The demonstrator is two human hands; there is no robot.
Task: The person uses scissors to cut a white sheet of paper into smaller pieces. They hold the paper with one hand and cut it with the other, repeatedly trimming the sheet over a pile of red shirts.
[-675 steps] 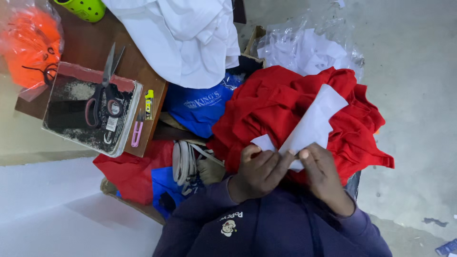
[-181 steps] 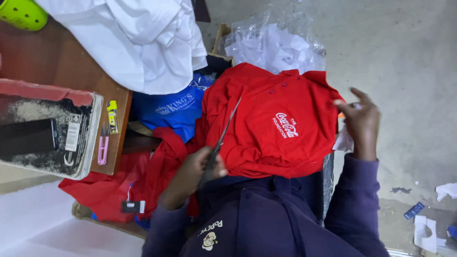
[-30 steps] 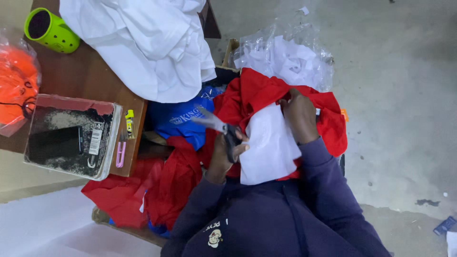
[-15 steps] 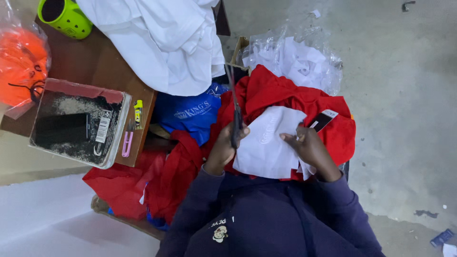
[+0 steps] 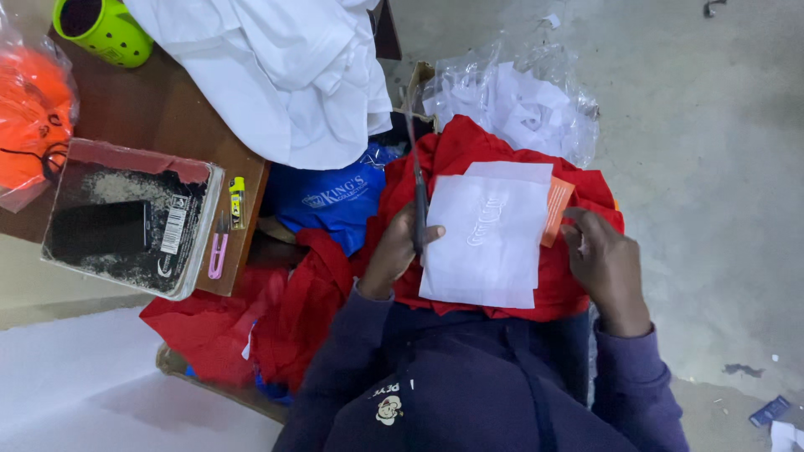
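A red garment (image 5: 469,151) lies on my lap with a white sheet (image 5: 490,238) spread flat over it. My left hand (image 5: 398,251) is closed around a pair of scissors (image 5: 414,180) whose blades point away from me along the sheet's left edge. Beside the sheet's right edge, my right hand (image 5: 607,264) rests on the red cloth, fingers near an orange tag (image 5: 555,209) that sticks out from under the sheet. It holds nothing that I can see.
A wooden table (image 5: 159,117) to the left carries a white garment (image 5: 285,75), a dark book with a phone on it (image 5: 126,213), a green cup (image 5: 105,25) and an orange bag (image 5: 33,109). Blue cloth (image 5: 331,201), more red cloth (image 5: 243,326), and a clear bag of white scraps (image 5: 519,100) surround my lap.
The white sheet has been laid flat over the red garment. My right hand moved off the sheet to its right edge. The scissors stay in my left hand.
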